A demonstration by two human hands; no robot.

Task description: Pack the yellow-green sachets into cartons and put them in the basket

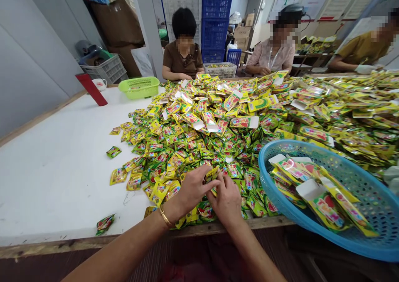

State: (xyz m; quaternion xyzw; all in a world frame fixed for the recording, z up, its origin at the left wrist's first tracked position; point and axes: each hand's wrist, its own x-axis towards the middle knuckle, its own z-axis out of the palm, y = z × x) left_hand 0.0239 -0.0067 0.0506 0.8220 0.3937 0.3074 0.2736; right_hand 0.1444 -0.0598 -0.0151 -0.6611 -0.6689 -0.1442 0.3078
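Both of my hands meet over the near edge of a big heap of small green and yellow packets (168, 149). My left hand (195, 187), with a gold bangle at its wrist, has its fingers closed round a small yellow packet (212, 175). From the right, my right hand (227, 197) presses its fingers against the same packet; fingers hide part of it. Flat printed boxes (245, 122) with white flaps lie on the heap behind. To the right, a blue oval basket (370, 194) holds several printed boxes (330, 207), some with open flaps.
The white table (62, 161) has a wooden front edge. Loose packets (105, 224) lie at left. Farther back stand a green basket (139, 87), a red object (91, 89) and a mug (99, 84). Three people sit across the table. A gloved hand (392, 176) shows at the right edge.
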